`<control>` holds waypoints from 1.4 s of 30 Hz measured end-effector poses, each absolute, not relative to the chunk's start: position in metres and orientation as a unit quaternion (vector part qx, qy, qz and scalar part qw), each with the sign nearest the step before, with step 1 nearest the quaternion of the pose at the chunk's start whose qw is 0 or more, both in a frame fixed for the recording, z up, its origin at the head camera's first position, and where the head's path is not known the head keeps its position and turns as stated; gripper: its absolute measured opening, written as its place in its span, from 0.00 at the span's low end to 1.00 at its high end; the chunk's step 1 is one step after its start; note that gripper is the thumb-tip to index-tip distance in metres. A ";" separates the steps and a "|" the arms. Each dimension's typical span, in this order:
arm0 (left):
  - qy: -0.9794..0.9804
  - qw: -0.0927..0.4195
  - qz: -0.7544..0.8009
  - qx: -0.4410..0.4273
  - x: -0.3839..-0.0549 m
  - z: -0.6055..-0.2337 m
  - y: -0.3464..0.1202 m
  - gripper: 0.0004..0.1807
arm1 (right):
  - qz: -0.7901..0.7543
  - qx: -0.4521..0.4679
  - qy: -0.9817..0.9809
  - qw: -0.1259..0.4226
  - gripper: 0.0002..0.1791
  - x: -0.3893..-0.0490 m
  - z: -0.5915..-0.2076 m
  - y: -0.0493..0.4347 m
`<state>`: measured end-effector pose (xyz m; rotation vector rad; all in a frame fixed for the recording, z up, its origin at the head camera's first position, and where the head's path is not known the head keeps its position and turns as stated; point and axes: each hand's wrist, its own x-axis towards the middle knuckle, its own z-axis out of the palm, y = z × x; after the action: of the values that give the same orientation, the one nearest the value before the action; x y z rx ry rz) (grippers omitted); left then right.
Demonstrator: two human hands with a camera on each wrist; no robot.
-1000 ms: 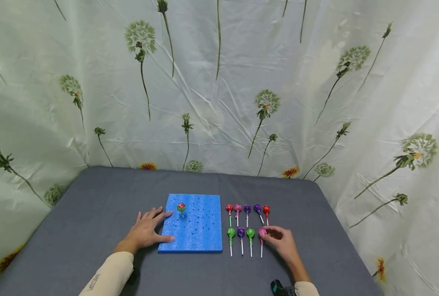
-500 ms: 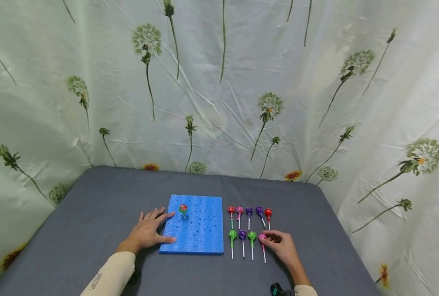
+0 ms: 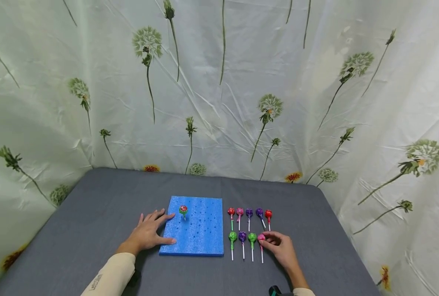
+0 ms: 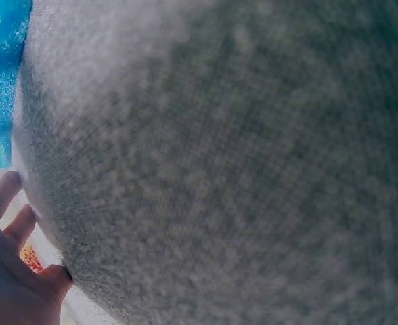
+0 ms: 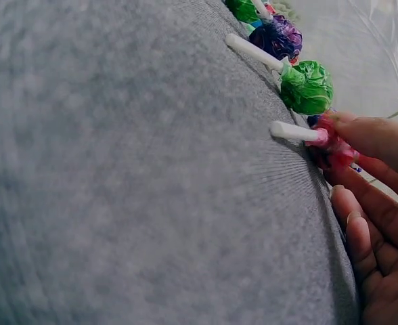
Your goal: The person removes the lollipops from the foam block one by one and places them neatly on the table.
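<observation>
A blue foam board (image 3: 200,242) dotted with small holes lies flat on the grey table. One red-and-green lollipop (image 3: 183,209) stands upright in it near the upper left. My left hand (image 3: 147,232) is spread at the board's left edge, thumb and index finger touching its top. At the right end of the nearer lollipop row, my right hand (image 3: 281,246) pinches the head of a pink lollipop (image 5: 336,149) between thumb and fingers; its white stick points toward me. Beside it lies a green lollipop (image 3: 252,237), then a purple lollipop (image 3: 242,237) and another green lollipop (image 3: 232,237).
Behind that row lies a farther one, with a red lollipop (image 3: 268,214) at its right end and a purple lollipop (image 3: 259,212) slightly slanted beside it. A white curtain (image 3: 219,102) printed with dandelions hangs behind the grey table (image 3: 123,189).
The pink lollipop's stick swung slightly right, then back, and now points nearly straight toward me, closer to the green one. My left hand stays on the board.
</observation>
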<state>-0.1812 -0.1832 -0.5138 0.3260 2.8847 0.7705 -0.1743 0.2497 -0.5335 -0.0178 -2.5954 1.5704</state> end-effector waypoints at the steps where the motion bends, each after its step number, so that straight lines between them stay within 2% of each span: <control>1: 0.959 0.066 0.255 0.109 -0.181 -0.513 -0.184 0.51 | 0.515 -0.003 -0.855 0.054 0.13 -0.175 -0.533 0.249; 16: 0.963 0.064 0.239 0.106 -0.183 -0.511 -0.186 0.51 | 0.499 -0.001 -0.863 0.082 0.13 -0.178 -0.532 0.243; 23: 0.961 0.062 0.245 0.108 -0.182 -0.513 -0.186 0.51 | 0.493 -0.021 -0.867 0.065 0.13 -0.176 -0.530 0.243; 42: 0.962 0.052 0.241 0.117 -0.183 -0.516 -0.184 0.51 | 0.479 -0.020 -0.874 0.075 0.14 -0.173 -0.533 0.247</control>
<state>-0.1825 -0.1838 -0.5161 0.3549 2.9256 0.7329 -0.1731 0.2471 -0.5325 -0.0588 -2.6229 1.4385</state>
